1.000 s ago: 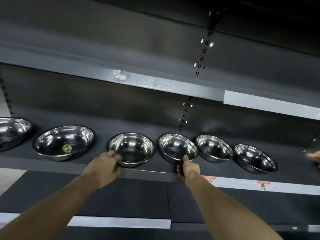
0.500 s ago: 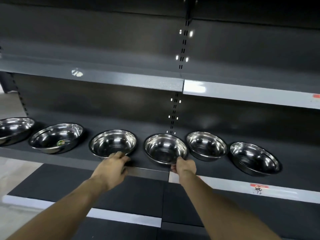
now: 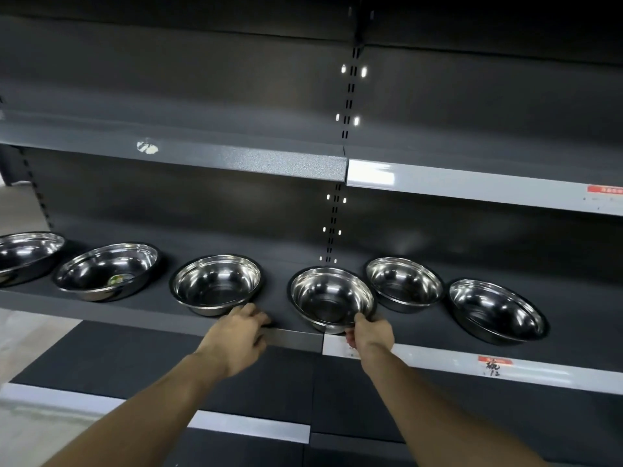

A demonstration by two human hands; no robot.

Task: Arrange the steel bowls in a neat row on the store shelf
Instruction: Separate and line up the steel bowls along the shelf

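Several steel bowls stand in a row on the dark store shelf [image 3: 141, 318]. My right hand [image 3: 369, 333] grips the front rim of the fourth bowl [image 3: 332, 296], thumb on the rim and fingers underneath. That bowl tilts toward me at the shelf's front edge. My left hand [image 3: 241, 333] rests on the shelf lip with loosely curled fingers, touching the lower front of the third bowl [image 3: 217, 284]. The second bowl [image 3: 108, 271] has a green sticker inside. The far-left bowl [image 3: 27, 252], fifth bowl [image 3: 404, 283] and sixth bowl [image 3: 497, 310] are untouched.
An upper shelf [image 3: 242, 163] overhangs the row. A slotted upright [image 3: 337, 210] runs down the back panel behind the fourth bowl. A red price tag [image 3: 494, 364] sits on the white shelf lip at right. A lower shelf [image 3: 135, 365] lies below my arms.
The fourth bowl has come forward to the shelf edge and tipped toward me in my right hand. The gap to the third bowl has widened. My left hand slid off that bowl's rim to the shelf lip.
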